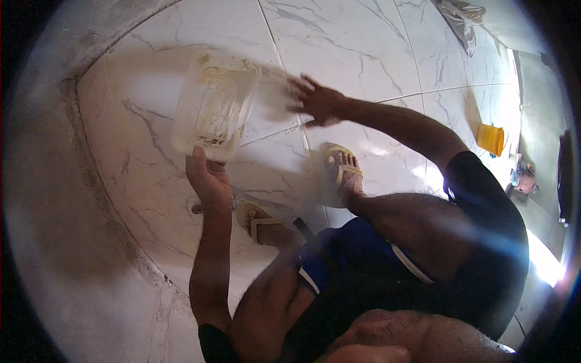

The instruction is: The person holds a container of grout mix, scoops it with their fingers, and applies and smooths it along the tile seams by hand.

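Note:
My left hand point(209, 178) grips the near rim of a clear plastic container point(215, 103) smeared with yellowish residue, held tilted above the white marble floor. My right hand point(315, 100) is stretched out to the right of the container, fingers spread, holding nothing and a little blurred. Both of my feet in pale sandals, the left foot point(260, 221) and the right foot point(345, 169), rest on the tiles below my hands. My blue shorts point(345, 266) fill the lower middle.
A grey rough wall or curb point(54, 181) curves along the left side. A yellow tub point(490, 139) stands at the far right on the tiles. A crumpled cloth point(460, 15) lies at the top right. Bright sunlight glares at the lower right.

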`<state>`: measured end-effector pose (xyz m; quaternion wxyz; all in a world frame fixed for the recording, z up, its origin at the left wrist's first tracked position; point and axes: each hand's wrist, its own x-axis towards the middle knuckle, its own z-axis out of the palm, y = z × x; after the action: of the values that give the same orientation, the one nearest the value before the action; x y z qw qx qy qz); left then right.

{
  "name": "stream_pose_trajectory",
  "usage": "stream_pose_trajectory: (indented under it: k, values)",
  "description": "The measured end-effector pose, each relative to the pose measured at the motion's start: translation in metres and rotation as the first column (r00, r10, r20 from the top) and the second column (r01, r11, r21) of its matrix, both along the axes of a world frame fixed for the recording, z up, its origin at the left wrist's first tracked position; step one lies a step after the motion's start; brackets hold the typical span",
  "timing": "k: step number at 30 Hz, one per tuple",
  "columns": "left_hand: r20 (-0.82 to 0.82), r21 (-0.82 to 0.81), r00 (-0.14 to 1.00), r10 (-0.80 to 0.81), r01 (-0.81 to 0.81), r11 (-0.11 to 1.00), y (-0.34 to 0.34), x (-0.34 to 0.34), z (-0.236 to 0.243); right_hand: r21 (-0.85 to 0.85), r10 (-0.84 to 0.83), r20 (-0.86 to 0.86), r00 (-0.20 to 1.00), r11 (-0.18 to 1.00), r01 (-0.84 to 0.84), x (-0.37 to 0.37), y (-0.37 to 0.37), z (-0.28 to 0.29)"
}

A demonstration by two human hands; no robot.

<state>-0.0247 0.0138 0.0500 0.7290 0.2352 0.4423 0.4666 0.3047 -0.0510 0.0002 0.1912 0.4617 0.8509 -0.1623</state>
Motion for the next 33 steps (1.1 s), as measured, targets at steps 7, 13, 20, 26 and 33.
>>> stream_pose_trajectory:
  k: [7, 13, 20, 26, 33]
  values:
    - [-0.190, 0.094, 0.979, -0.071, 0.090, 0.991, -0.003, 0.007, 0.007, 0.395, -0.193, -0.505, 0.841, 0.815, 0.424, -0.016, -0.009, 0.042]
    - [-0.380, 0.091, 0.898, -0.223, 0.277, 0.957, -0.008, 0.021, 0.007, 0.114, -0.263, -0.204, 0.943, 0.950, 0.290, -0.042, 0.053, 0.104]
    - [-0.422, 0.099, 0.874, -0.239, 0.307, 0.947, -0.010, 0.041, 0.009, -0.256, -0.316, 0.039, 0.948, 0.914, 0.315, -0.042, 0.077, 0.104]
    - [-0.480, 0.126, 0.849, -0.221, 0.316, 0.940, -0.004, 0.053, 0.003, -0.404, -0.357, -0.024, 0.934, 0.858, 0.317, -0.043, 0.081, 0.085]
    - [-0.467, 0.157, 0.868, -0.168, 0.269, 0.950, 0.027, 0.079, -0.012, -0.463, -0.696, -0.495, 0.520, 0.718, 0.520, 0.008, 0.087, 0.059]
